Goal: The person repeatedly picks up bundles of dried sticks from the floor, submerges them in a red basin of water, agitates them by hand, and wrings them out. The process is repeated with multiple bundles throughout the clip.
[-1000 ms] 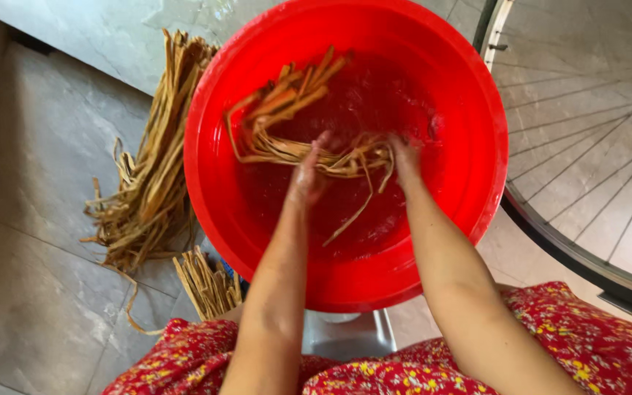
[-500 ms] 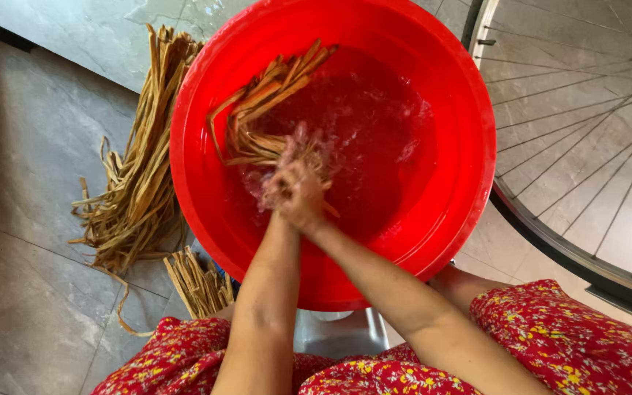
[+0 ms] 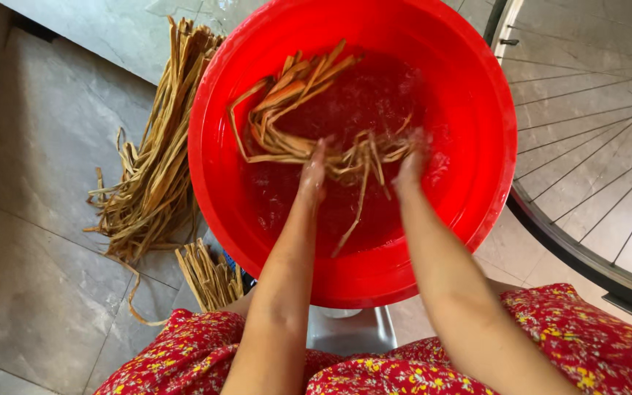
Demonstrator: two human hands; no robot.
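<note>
Fingers of the left hand [image 3: 311,174] and right hand [image 3: 409,162] close on tan fibre strips [image 3: 298,117] inside the red basin [image 3: 469,197] at frame centre, rinsing them in water, more strips [image 3: 159,168] lying left.

The floor [image 3: 31,241] is made of big grey stone tiles with thin lines between them. A big red tub [image 3: 477,110] sits on it, in the upper middle of the picture. Just left of the tub lies a long pile of tan strips [image 3: 156,168] — some ends curl out over the tiles. A smaller bundle of strips [image 3: 210,276] lies lower down, near the tub's bottom edge. At the right, a bicycle wheel [image 3: 587,249] stands on the floor.
</note>
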